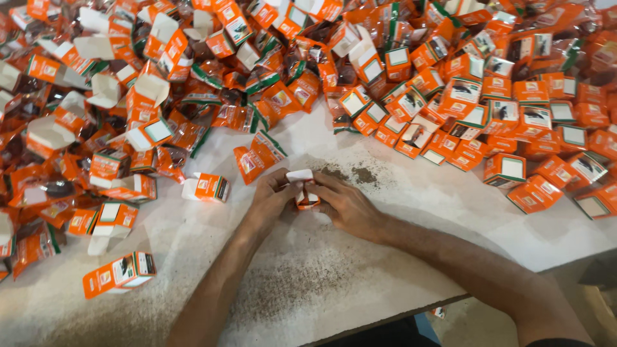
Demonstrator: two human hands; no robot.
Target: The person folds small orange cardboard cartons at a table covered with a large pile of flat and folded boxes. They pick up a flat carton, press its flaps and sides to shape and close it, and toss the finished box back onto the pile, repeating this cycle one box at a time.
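Pinching one small orange carton (306, 193) between them, the left hand (273, 200) and right hand (347, 207) close on it just above the white tabletop (398, 205), its white flap up. Too hard a squeeze could crease the thin card; the heaped cartons (450, 83) nearby could slide into the working spot.

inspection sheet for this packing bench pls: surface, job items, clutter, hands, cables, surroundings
Surface: white worktop, dusted with dark powder near the hands.
Job's things: small orange carton with a white flap open, held between both hands.
Clutter: heap of orange cartons across the back and left, many open; stray cartons near the front edge.
Grippers: left hand and right hand both grip the carton.
Cables: nothing seen.
Surroundings: floor below the table edge, little else visible.
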